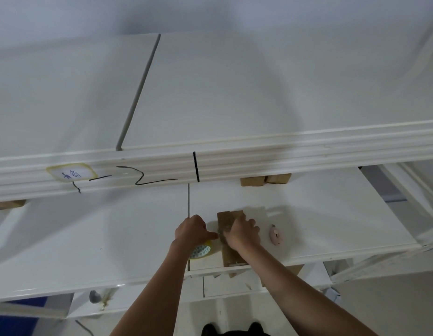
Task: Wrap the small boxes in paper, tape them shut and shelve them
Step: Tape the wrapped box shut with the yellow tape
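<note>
Both my hands were taping: my right hand (243,232) pressed down the long brown paper-wrapped box (231,238) while my left hand (192,230) pinched tape from the patterned yellow-rimmed tape roll (201,251), next needing smoothing, I judged.

Middle of brown wrapped box (231,257) hidden under right hand (242,235). Tape roll (201,251) half covered by left hand (192,230); left fingertips not visible. Two brown boxes (264,180) at shelf back mostly hidden behind upper shelf rail (235,163); same for box (8,204) at far left. Label writing (71,175) too blurred to read. Dark shoes (235,329) cut off by bottom edge.
</note>
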The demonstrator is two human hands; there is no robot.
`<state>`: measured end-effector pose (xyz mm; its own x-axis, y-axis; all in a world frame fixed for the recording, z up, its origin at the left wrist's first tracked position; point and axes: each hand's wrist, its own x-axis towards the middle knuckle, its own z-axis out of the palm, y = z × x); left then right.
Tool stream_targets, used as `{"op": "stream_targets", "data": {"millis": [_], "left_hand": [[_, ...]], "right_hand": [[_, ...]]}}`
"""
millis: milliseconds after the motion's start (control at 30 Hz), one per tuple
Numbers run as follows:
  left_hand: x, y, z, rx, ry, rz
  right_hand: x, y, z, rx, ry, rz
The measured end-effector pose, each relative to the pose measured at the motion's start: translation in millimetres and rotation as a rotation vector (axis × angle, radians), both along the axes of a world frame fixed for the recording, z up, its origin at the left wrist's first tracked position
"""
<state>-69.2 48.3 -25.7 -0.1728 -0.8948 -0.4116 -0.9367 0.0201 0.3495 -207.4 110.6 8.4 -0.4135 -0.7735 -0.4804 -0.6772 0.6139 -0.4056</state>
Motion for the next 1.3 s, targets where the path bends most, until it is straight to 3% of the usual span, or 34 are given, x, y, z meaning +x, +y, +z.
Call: {"op": "stream_targets", "data": {"millis": [133, 533, 767, 1167, 1300], "left_hand": [[1, 2, 4, 0.008, -0.001, -0.021], [14, 3, 7, 0.030, 0.122, -0.067], [39, -8, 19, 0.139, 0.419, 0.027], [28, -15, 26, 0.002, 0.314, -0.050], [29, -17, 26, -0.058, 0.158, -0.056]], "right_hand": [[8, -7, -7, 0.081, -0.012, -0.026], [13, -5, -16, 0.007, -0.073, -0.139], [-2, -7, -2, -0.010, -0.092, -0.112], [-18, -1, 10, -0.122, -0.157, -0.096], [-28, 2, 12, -0.146, -0.213, -0.112]]}}
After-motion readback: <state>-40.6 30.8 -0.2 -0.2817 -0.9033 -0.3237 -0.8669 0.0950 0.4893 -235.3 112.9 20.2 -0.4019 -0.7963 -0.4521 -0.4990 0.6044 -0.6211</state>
